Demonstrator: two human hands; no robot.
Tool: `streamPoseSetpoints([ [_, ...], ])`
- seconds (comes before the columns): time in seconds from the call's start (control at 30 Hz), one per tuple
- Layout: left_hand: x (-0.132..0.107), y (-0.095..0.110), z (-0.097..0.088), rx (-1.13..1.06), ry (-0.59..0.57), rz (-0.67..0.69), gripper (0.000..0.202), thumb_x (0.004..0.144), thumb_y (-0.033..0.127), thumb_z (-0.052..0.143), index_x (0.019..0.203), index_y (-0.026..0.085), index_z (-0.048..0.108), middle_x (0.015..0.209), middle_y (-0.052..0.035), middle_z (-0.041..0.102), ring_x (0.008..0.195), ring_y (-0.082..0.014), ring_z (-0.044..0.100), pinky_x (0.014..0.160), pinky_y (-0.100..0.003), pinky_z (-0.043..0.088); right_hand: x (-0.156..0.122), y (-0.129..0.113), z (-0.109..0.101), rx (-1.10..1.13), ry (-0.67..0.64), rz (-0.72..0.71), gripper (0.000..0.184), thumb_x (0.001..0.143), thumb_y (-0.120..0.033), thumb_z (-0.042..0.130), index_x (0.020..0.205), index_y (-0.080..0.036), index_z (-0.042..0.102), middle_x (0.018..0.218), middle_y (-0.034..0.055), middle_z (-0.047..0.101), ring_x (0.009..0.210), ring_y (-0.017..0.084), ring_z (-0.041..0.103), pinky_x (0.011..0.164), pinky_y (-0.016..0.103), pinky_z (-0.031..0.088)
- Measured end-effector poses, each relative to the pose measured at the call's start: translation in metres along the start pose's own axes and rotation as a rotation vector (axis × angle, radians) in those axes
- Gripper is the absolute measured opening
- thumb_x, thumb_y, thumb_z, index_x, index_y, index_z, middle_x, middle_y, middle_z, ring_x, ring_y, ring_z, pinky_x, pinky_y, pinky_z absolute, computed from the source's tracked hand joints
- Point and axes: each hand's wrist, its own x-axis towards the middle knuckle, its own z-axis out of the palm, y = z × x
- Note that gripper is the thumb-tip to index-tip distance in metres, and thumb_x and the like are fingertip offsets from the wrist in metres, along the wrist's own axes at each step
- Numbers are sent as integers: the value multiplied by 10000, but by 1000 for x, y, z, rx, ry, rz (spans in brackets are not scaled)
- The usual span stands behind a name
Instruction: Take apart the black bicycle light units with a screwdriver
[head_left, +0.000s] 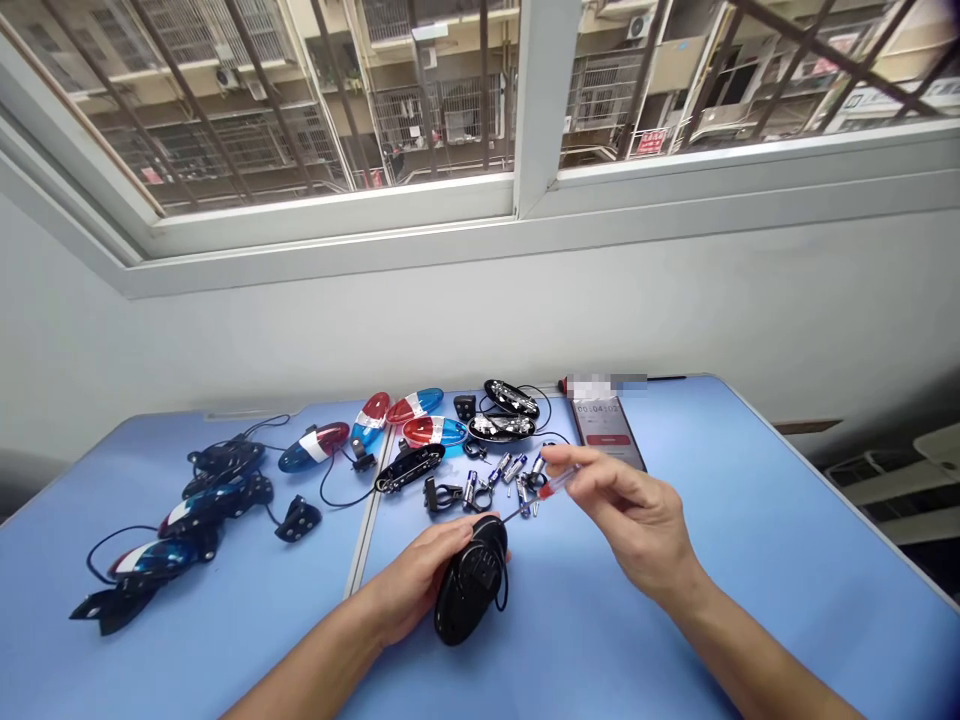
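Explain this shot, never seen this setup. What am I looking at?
No machine here: this is a single picture from a camera worn on a person's head, looking down at their own bare hands. The left hand holds a black oval housing. The right hand pinches a small screwdriver, its tip near that housing. On the blue table lie red-and-blue lamps, loose batteries and a phone showing a timer.

Bright daylight through the barred window, faint shadows, wide-angle curving at the edges.
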Motion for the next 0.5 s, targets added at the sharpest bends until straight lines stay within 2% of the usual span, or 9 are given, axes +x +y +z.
streamPoseSetpoints([
  [0.07, -1, 1, 1, 3, 5, 5, 431, 814, 505, 700, 1078, 165, 735, 944, -86, 732, 815, -209, 633, 778, -302, 463, 0, -2, -1, -23, -71, -50, 162, 931, -231, 615, 818, -240, 731, 1066, 67, 764, 832, 191, 745, 716, 334, 643],
  [0.13, -2, 1, 2, 3, 9, 5, 420, 812, 506, 703, 1050, 162, 741, 935, -88, 734, 836, -217, 632, 796, -309, 462, -2, -2, 1, -34, -86, -60, 149, 945, -247, 594, 941, -261, 743, 1119, 69, 751, 889, 202, 743, 742, 347, 642],
  [0.2, -2, 0, 2, 2, 16, 0, 434, 803, 510, 712, 1064, 164, 738, 931, -88, 736, 830, -220, 635, 806, -316, 460, -4, 0, 5, -4, -28, -5, 174, 931, -300, 620, 1078, -262, 705, 1093, 82, 760, 898, 214, 743, 732, 361, 645],
  [0.27, -1, -1, 2, -5, 33, -7, 468, 793, 511, 724, 1116, 171, 724, 933, -85, 739, 817, -217, 639, 812, -318, 459, -5, 2, 9, 61, 71, 94, 280, 894, -354, 669, 1150, -241, 652, 1007, 90, 781, 833, 214, 750, 699, 357, 647],
  [0.37, -1, -2, 2, -18, 48, -13, 513, 779, 525, 736, 1161, 183, 712, 928, -80, 741, 812, -212, 641, 801, -312, 462, -3, 6, 10, 40, 144, 195, 239, 871, -380, 686, 1033, -204, 688, 932, 93, 785, 729, 189, 738, 655, 319, 639],
  [0.43, -1, -2, 2, -20, 46, -11, 521, 776, 532, 739, 1166, 187, 712, 922, -78, 740, 812, -209, 638, 787, -304, 464, -2, 7, 8, -55, 143, 154, 154, 863, -351, 691, 907, -209, 731, 902, 72, 765, 653, 155, 703, 571, 266, 615],
  [0.5, -1, -2, 2, -24, 46, -7, 515, 781, 520, 740, 1174, 189, 709, 926, -77, 740, 824, -208, 635, 786, -300, 465, -1, 8, 5, -119, 141, 56, 96, 854, -306, 696, 866, -231, 755, 858, 44, 720, 588, 127, 659, 498, 239, 585],
])
